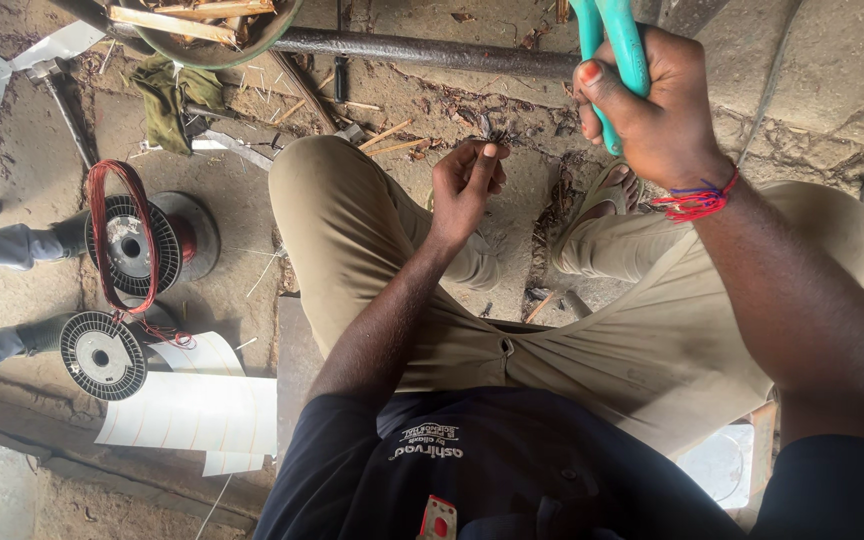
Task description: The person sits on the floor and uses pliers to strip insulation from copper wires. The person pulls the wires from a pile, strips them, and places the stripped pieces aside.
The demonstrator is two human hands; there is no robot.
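A pair of teal plastic tool handles (614, 50) is grasped in the right hand (652, 105), fingers clenched round them near the far edge of the scene; the working end is cut off by the frame, so the kind of tool cannot be told. A red and blue thread wristband (697, 200) is worn on that wrist. A small dark tangle of wire scrap (497, 128) is pinched between the fingertips of the left hand (467, 180), which is held above the left knee, just left of the right hand.

To the left, on the stone floor (242, 215), two grey plastic spools of red copper wire (132, 245) are laid on their sides, one nearer than the other, and a loop of loose red enamelled wire (117, 230) is draped over the farther one. White sheets of paper with faint lines (192, 410) are spread just beside the nearer spool. A white printed label is seen on the dark shirt (432, 450) — upside down from this view — with a small red tag below it, partly cut off. A rusty metal pipe (422, 50) is laid across the far side, and an olive cloth rag (172, 95) is crumpled near it. A bowl at the far edge is only partly shown.
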